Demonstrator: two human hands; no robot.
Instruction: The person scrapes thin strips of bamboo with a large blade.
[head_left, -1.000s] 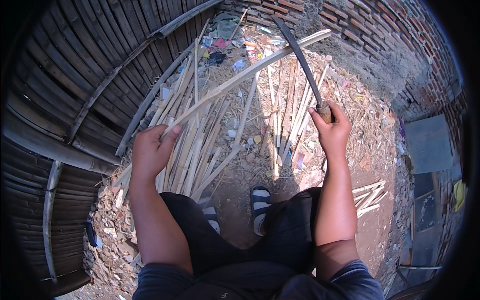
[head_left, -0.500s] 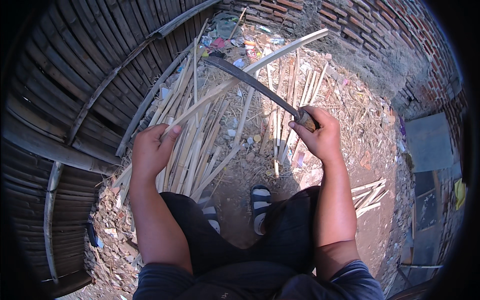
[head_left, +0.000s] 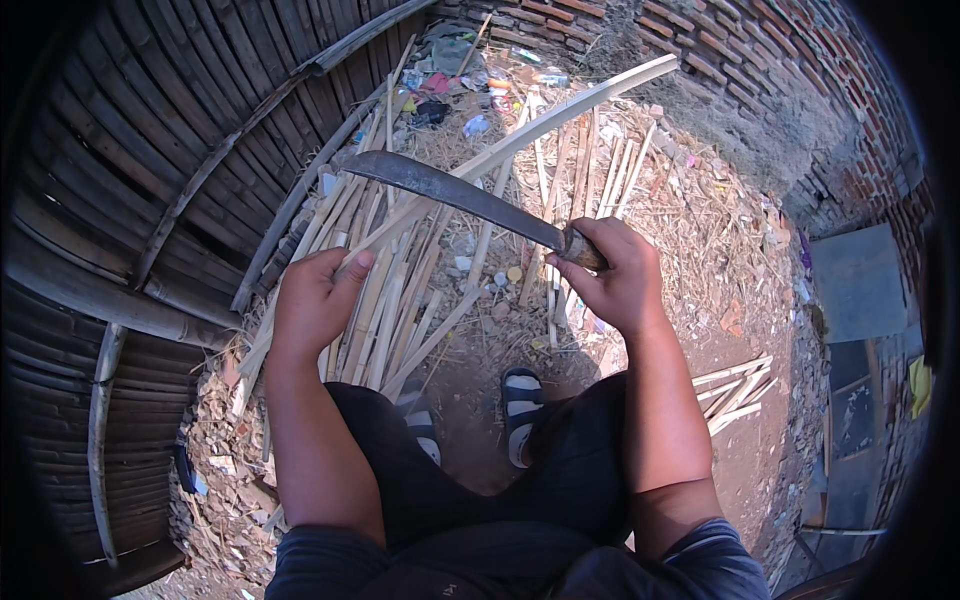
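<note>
My left hand [head_left: 318,302] grips the near end of a long, pale bamboo strip [head_left: 560,115], which slants up and away to the right. In my right hand [head_left: 618,272] is the wooden handle of a machete [head_left: 455,192] with a dark, slightly curved blade. The blade points left and crosses over the strip a short way beyond my left hand. Whether its edge touches the strip, I cannot tell. Beneath the strip, a pile of split bamboo strips [head_left: 400,300] lies on the ground by my left hand.
A bamboo slat wall [head_left: 190,130] rises on the left and a brick wall [head_left: 740,60] at the back right. More strips [head_left: 585,175] lie ahead on straw and litter. A small stack of short pieces [head_left: 735,392] is at the right. My sandalled foot [head_left: 520,400] stands below.
My right hand has moved left and slightly nearer, drawing the machete closer to my left hand, with more of the blade's flat face showing. The strip's far end has shifted slightly right.
</note>
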